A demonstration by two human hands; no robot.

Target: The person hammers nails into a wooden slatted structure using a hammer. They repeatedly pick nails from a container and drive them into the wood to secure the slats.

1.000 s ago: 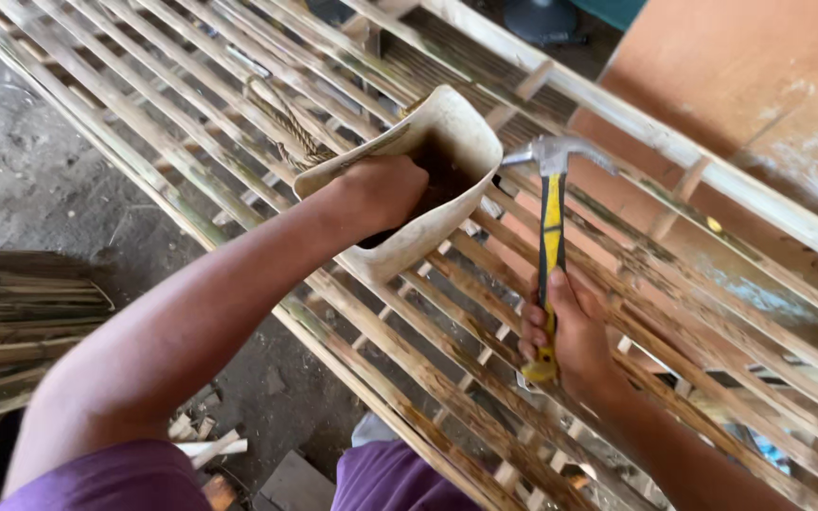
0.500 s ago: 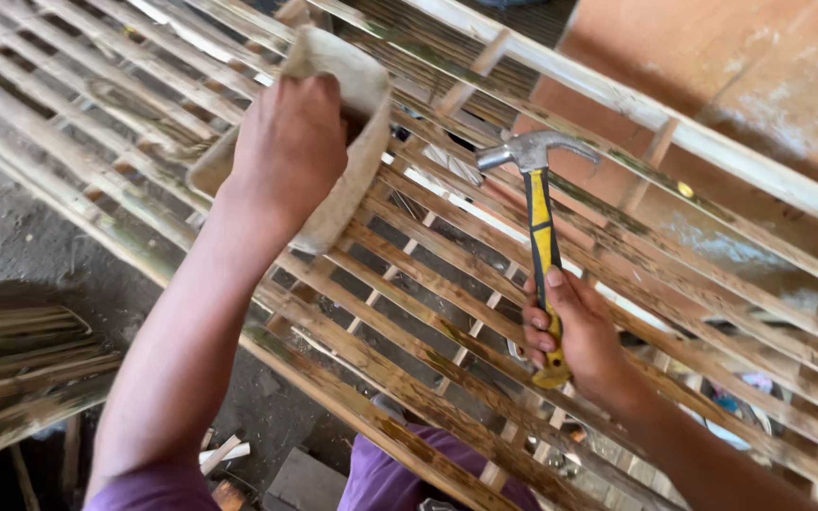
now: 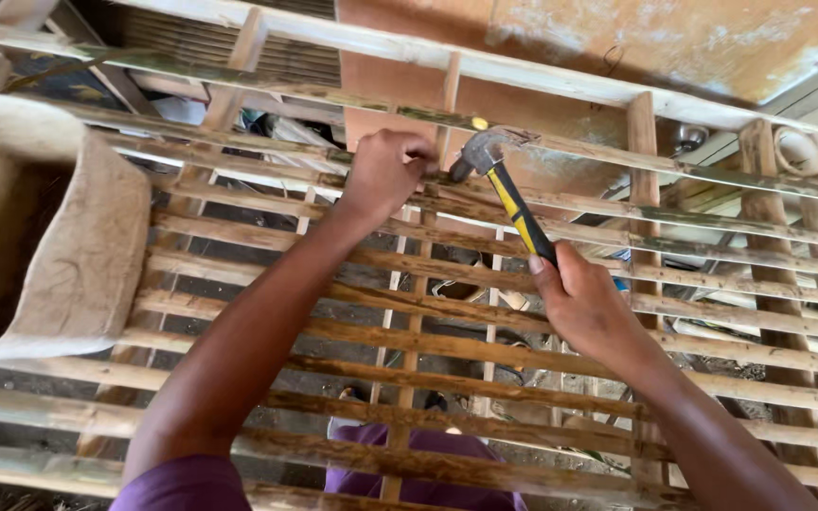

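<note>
Head view: a beige sack [image 3: 68,246] lies on the slat frame [image 3: 409,331], well to the left of the left hand [image 3: 385,170]. Its mouth gapes toward the camera; the inside is dark and its contents cannot be made out. No labels or printed packages show near either hand. Above and behind the hands stands an orange-brown board [image 3: 542,57] with pale, worn patches along its top.

The left hand is curled into a loose fist on an upper slat, fingertips pressed together at the rail just left of the hammer head; whether it pinches a nail there cannot be told, since the fingers hide the spot. Its forearm runs down and left to a purple sleeve [image 3: 182,483] at the bottom edge.

The right hand [image 3: 584,303] is closed around the lower end of the hammer [image 3: 513,203], thumb lying along the black grip. The yellow-and-black handle slants up and left from this hand, and the grey steel head sits at the top slat, just beside the left hand's knuckles, nearly touching them. The claw points right, away from the left hand.

The frame is made of long split bamboo slats running left to right, fixed over upright wooden bars. It spreads under both arms and fills most of the view. Through the gaps below the hands, dim ground and purple cloth show.
</note>
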